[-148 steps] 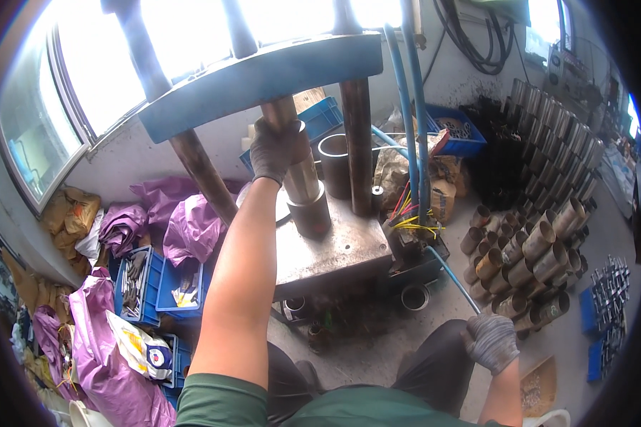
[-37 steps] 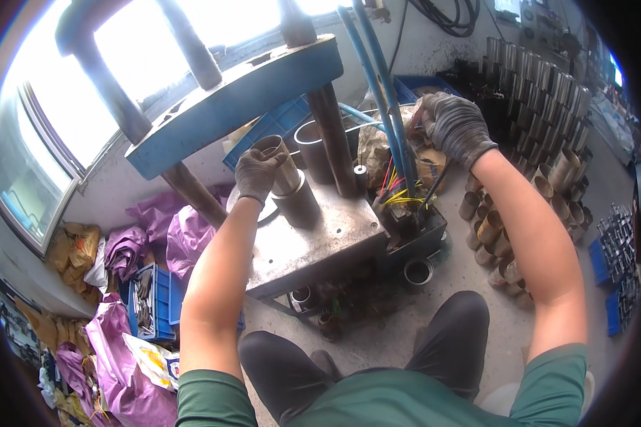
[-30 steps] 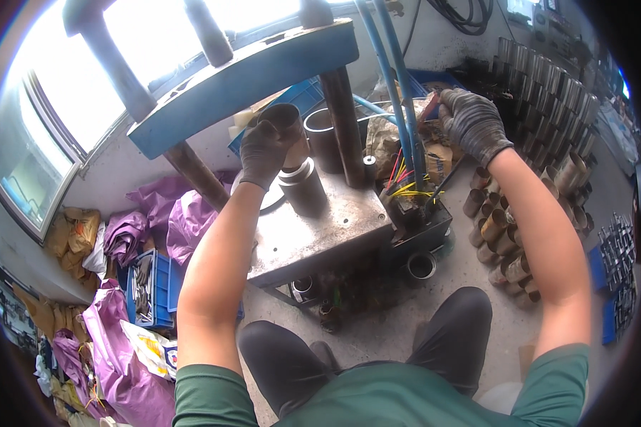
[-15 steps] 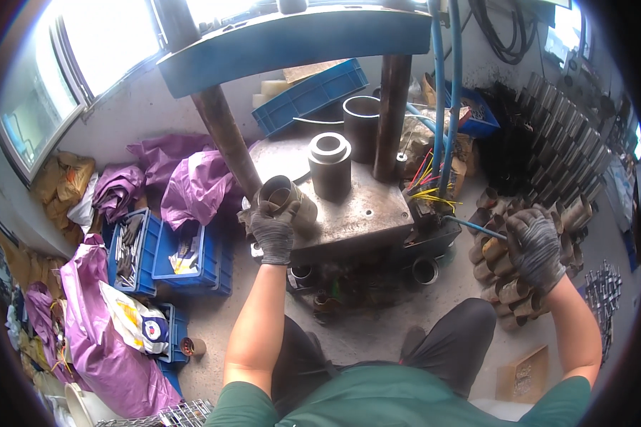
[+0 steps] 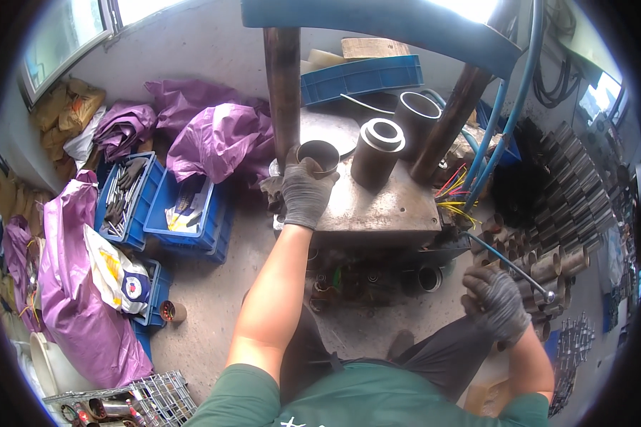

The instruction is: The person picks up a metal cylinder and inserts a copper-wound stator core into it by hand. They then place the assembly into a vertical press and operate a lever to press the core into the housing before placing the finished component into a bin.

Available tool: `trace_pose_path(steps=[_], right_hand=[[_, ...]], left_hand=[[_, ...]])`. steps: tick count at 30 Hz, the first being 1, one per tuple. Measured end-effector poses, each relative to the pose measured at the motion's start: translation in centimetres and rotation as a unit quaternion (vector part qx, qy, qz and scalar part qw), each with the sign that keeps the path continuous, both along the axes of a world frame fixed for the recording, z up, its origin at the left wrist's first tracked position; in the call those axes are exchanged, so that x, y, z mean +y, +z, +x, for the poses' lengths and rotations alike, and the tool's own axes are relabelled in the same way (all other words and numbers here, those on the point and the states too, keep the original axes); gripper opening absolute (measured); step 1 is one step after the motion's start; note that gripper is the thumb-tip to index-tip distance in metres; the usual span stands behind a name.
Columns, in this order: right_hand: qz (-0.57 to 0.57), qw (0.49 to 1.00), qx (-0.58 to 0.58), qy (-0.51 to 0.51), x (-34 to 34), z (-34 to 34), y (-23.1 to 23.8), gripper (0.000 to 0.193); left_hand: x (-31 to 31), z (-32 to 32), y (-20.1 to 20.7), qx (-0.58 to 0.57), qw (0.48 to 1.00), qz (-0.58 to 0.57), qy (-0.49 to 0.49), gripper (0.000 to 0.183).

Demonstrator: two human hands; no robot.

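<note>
My left hand (image 5: pixel 306 193), in a grey knit glove, is closed on a short, wide metal sleeve (image 5: pixel 319 154) at the left edge of the press table (image 5: pixel 399 210). Its open mouth faces up, and the glove hides much of its side. To its right stands a dark metal cylinder (image 5: pixel 374 165) topped by a lighter stepped ring (image 5: pixel 383 134). My right hand (image 5: pixel 497 302), gloved alike, hangs above my right thigh with loosely bent fingers, holding nothing. Apart from it, a thin lever (image 5: pixel 509 263) with a round knob slopes down beside the hand.
A blue press beam (image 5: pixel 384 28) spans overhead between two steel columns (image 5: pixel 283 92). Several metal sleeves (image 5: pixel 545 265) are stacked on the right. Blue crates (image 5: pixel 129 203) and purple sacking (image 5: pixel 221 142) lie left. A larger open cylinder (image 5: pixel 414 117) stands behind, near blue hoses (image 5: pixel 506 128).
My right hand has let go of the lever and dropped toward my thigh. The left hand still grips the sleeve at the table's left edge. The whole view has swung and tilted.
</note>
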State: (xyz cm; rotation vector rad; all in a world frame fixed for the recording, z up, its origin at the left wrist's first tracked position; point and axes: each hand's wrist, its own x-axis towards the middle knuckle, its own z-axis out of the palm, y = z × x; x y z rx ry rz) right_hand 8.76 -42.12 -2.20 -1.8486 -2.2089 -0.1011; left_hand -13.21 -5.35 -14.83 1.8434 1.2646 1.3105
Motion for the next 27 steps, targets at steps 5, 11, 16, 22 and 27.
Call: trace_pose_path(steps=[5, 11, 16, 22, 27], right_hand=[[0.029, 0.987, 0.157, -0.027, 5.7, -0.7, -8.4, 0.047], [-0.115, 0.643, 0.753, -0.079, 10.3, -1.1, -18.0, 0.068], [-0.198, 0.376, 0.905, 0.001, 10.9, -2.7, -17.2, 0.101], [-0.162, 0.317, 0.934, 0.020, 10.8, -2.5, -16.9, 0.099], [-0.048, 0.433, 0.900, -0.001, 11.4, -2.5, -17.1, 0.092]], left_hand=[[-2.0, -0.1, 1.8, -0.073, 0.958, 0.277, -0.006, 0.062], [-8.7, 1.5, 1.2, -0.293, 0.925, 0.164, -0.177, 0.093], [-11.8, 3.6, -1.5, -0.530, 0.724, -0.262, -0.355, 0.093], [-13.0, 5.9, -0.8, -0.513, 0.670, -0.356, -0.401, 0.081], [-12.4, 7.0, -3.4, -0.450, 0.669, -0.416, -0.421, 0.071]])
